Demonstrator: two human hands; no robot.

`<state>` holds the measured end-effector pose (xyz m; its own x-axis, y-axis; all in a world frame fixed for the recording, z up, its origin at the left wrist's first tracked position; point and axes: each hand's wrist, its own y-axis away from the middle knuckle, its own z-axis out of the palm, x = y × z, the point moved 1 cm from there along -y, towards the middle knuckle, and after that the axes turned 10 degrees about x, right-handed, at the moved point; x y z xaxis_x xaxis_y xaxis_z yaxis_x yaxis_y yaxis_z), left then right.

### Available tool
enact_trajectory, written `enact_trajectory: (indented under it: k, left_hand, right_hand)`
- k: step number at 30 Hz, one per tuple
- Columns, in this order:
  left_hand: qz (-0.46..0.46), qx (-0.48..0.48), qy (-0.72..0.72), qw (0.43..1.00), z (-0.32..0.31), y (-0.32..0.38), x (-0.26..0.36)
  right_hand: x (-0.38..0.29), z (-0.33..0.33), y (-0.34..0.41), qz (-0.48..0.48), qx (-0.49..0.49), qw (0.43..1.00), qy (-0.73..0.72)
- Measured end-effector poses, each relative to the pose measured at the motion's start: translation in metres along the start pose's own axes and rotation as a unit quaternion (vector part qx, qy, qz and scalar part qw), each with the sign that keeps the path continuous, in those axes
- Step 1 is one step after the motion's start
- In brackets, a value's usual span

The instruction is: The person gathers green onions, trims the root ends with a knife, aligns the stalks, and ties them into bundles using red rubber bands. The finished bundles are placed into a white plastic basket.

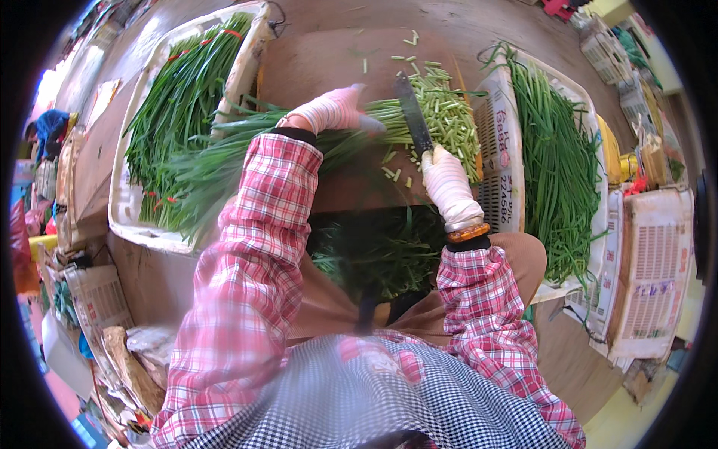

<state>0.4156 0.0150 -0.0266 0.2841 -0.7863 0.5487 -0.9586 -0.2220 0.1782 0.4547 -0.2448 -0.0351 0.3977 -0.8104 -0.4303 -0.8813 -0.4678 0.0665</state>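
My left hand, in a striped glove, lies around a bundle of garlic chives, with its fingers over the near side. The leafy ends trail left, blurred, above a white crate. My right hand, gloved and with an amber-coloured bracelet at the wrist, grips a knife. Its dark blade points away from me and crosses the pale stalk ends; I cannot tell whether it touches the board. Short cut stalk pieces are heaped right of the blade on a brown board, with a few scattered near its far edge.
A white plastic crate with chives, some tied in red, stands left. Another crate of chives stands right, bearing writing. Below the board, between my knees, lie green leaves in shadow. More crates stand far right. A person is far left.
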Motion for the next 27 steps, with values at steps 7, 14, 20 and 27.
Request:
enact_trajectory:
  k: [7,14,20,27]
  left_hand:
    - [0.011,-0.018,-0.107,0.994,-0.005,0.009,0.038]
    - [-0.039,0.036,-0.245,0.968,0.033,0.006,0.058]
    - [-0.013,0.083,-0.280,0.956,0.048,0.007,0.055]
    - [-0.008,0.110,-0.268,0.957,0.052,0.008,0.053]
  right_hand:
    - [0.000,-0.001,0.000,0.002,0.004,1.000,-0.009]
    - [-0.001,0.001,0.001,0.000,0.001,1.000,0.004]
    - [-0.010,-0.011,0.008,-0.029,0.013,0.998,0.045]
    - [-0.007,-0.021,0.003,-0.036,0.003,0.999,0.035]
